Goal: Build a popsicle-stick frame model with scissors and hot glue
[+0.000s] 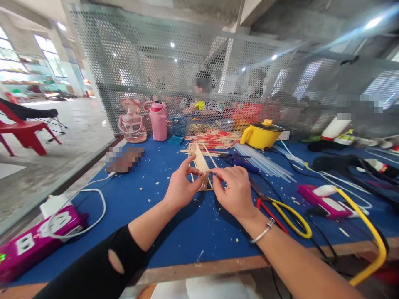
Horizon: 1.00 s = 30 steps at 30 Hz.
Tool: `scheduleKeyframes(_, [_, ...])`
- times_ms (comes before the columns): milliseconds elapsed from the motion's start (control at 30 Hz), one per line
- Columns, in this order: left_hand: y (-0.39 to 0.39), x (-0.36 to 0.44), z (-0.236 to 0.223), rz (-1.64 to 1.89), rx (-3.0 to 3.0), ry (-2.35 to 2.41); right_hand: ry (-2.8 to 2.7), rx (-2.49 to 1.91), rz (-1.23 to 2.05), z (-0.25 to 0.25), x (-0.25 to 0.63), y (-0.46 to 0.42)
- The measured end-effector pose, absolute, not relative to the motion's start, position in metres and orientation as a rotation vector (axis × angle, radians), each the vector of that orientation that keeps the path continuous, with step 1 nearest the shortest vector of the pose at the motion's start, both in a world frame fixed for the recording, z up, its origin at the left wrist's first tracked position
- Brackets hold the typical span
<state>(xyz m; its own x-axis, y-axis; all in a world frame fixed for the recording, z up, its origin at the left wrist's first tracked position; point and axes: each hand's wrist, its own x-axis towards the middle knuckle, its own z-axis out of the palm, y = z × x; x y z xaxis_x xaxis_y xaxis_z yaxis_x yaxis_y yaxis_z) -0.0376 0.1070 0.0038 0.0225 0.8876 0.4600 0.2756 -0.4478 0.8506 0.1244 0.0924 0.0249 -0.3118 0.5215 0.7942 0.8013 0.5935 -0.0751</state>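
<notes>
Small open frame of thin, pale wooden sticks (pixel 201 157) rested on blue tabletop (pixel 187 241), between both hands. Near end clasped by thumb and fingers of left hand (pixel 181 187); fingertips of right hand (pixel 233 187) bunched at near corner (whether stick is pinched cannot be told). Frame judged light, dry, stiff lengthwise, fragile at joints; best held gently by near end.

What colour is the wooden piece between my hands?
The wooden piece is pale tan; see the head view.
</notes>
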Motion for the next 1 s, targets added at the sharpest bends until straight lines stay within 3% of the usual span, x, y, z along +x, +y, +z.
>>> scheduleKeyframes(667, [0.1083, -0.0348, -0.0002, 1.456, 1.715, 1.096, -1.804, -1.129, -0.307, 0.0234, 0.1357, 0.0983])
scheduleKeyframes(1000, [0.1073, -0.0363, -0.0002, 1.454, 1.657, 1.054, -2.069, -0.940, -0.290, 0.0206, 0.1295, 0.0937])
